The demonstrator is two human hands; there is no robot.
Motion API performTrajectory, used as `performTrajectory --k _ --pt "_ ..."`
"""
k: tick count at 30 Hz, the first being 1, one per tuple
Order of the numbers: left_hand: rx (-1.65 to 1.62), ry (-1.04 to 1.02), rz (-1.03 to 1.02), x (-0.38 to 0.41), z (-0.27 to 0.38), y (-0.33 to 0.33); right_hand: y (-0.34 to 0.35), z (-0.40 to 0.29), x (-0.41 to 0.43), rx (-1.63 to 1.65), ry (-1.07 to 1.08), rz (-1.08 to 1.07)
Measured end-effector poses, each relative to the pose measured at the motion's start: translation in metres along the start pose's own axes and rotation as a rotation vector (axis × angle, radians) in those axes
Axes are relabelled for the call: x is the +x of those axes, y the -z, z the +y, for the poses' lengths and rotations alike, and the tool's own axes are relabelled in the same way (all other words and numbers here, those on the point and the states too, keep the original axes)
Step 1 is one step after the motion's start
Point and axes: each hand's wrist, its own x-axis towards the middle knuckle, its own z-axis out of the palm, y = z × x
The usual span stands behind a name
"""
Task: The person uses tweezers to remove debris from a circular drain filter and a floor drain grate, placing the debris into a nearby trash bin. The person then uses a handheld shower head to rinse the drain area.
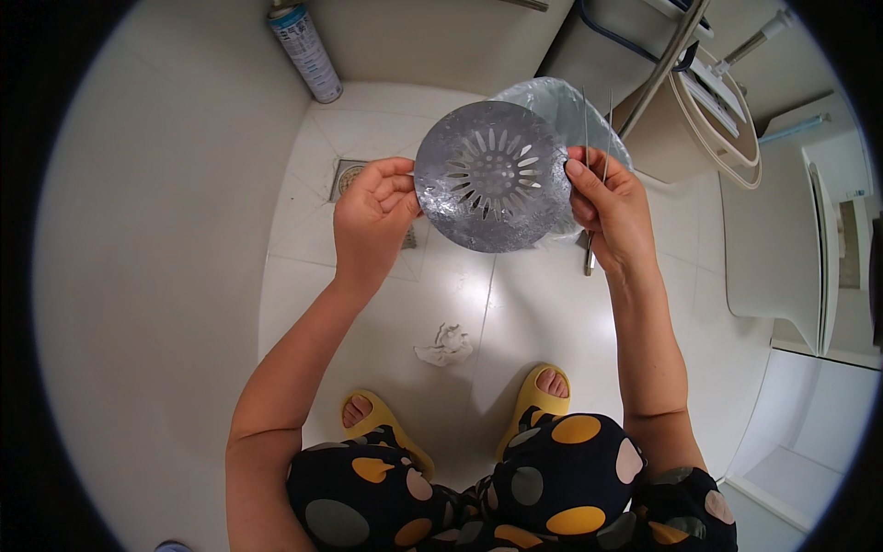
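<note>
A round grey drain cover (476, 231) with a ring of petal-shaped slots and small round holes is held up flat in front of me. It looks wet and shiny. My left hand (376, 200) grips its left edge between thumb and fingers. At the opposite edge, my right hand (610, 196) pinches the rim and also keeps a pair of metal tweezers (590, 259) against the palm, tips pointing away from me. Behind the cover, a bin lined with a clear plastic bag (545, 96) is partly hidden. A square floor drain (343, 181) shows beyond my left hand.
A crumpled white tissue (447, 346) lies on the tiled floor before my yellow slippers (538, 393). An aerosol can (307, 55) stands at the far left corner. To the right are a beige bucket (648, 131), a metal pole (662, 69) and a white toilet (776, 241).
</note>
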Motion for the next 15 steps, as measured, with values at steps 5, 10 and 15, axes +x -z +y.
performTrajectory --k 5,10,15 --pt "-0.130 0.162 -0.047 0.002 0.008 0.002 0.003 0.002 0.003 -0.020 0.012 0.026" --pt "-0.258 0.290 -0.123 0.003 0.023 0.001 0.005 0.005 0.005 -0.056 0.020 0.022" --pt "-0.296 0.387 -0.282 0.003 0.022 0.005 0.005 0.007 0.003 -0.094 0.026 0.015"
